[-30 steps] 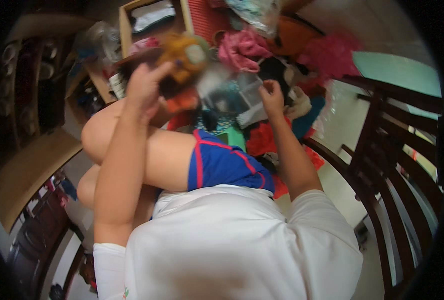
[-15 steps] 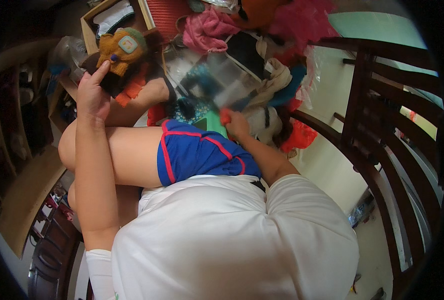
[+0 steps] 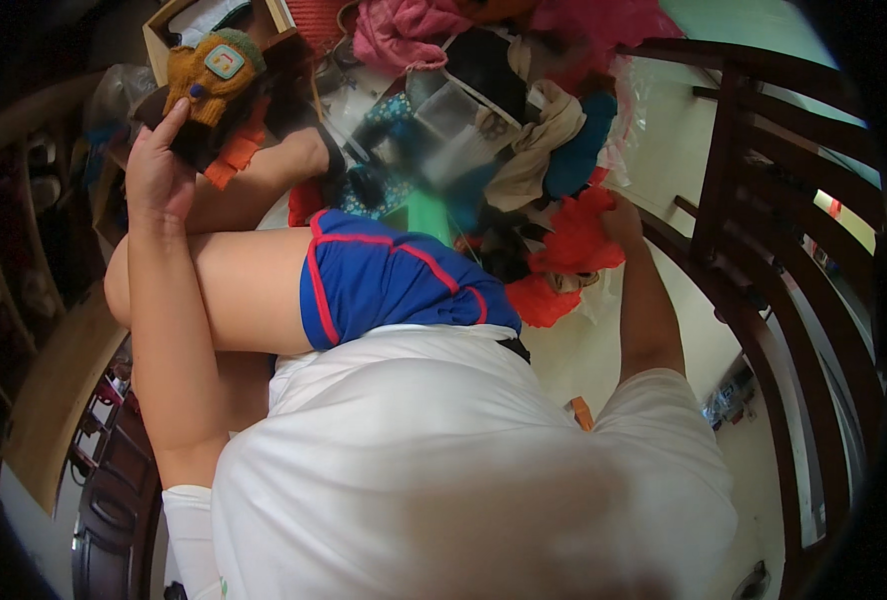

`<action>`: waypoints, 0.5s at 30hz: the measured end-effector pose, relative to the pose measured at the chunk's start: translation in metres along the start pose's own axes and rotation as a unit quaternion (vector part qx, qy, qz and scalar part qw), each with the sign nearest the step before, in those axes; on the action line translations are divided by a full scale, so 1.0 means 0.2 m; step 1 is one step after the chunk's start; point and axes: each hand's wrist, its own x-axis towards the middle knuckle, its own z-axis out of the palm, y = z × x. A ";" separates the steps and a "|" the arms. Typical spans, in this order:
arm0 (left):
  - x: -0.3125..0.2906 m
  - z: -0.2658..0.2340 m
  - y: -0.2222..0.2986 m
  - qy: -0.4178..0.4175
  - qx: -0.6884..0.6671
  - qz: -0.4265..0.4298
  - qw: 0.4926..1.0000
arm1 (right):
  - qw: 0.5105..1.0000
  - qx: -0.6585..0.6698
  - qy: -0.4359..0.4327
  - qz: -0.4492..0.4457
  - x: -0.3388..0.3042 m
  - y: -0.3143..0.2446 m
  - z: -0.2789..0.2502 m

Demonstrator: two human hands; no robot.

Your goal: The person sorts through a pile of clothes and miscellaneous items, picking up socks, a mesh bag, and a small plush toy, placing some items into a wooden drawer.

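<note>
My left hand [image 3: 160,165] pinches a small mustard-yellow knitted glove [image 3: 202,90] with a light-edged patch, a blue button-like dot and a greyish-green part. A dark item and an orange ragged-edged piece [image 3: 232,160] hang beneath the glove. Out to the right, my right hand [image 3: 624,225] has its fingers closed on a crumpled red plastic bag [image 3: 576,235] at the edge of a heap. Beside it lie a beige cloth [image 3: 539,150] and a teal item [image 3: 582,145].
A pink towel [image 3: 404,35], a black item [image 3: 489,75] and a clear plastic container [image 3: 452,105] lie in the heap. A green box [image 3: 424,215] stands by my shorts. A dark slatted wooden bench [image 3: 729,170] is at right, an open shelf [image 3: 24,230] at left.
My right hand has swung outward to the right from beside the green box and now grips the red bag, which is lifted and spread. The left hand still holds the glove.
</note>
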 end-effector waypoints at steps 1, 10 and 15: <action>0.00 0.01 -0.01 0.002 0.004 0.002 1.000 | 0.999 -0.032 0.011 -0.022 0.02 0.02 -0.03; -0.01 0.02 -0.01 0.023 0.019 0.004 1.000 | 0.960 0.241 0.096 -0.108 0.35 -0.72 -0.13; 0.00 0.03 -0.03 0.064 0.056 -0.008 0.996 | 0.939 0.335 0.007 -0.078 0.44 -0.70 0.05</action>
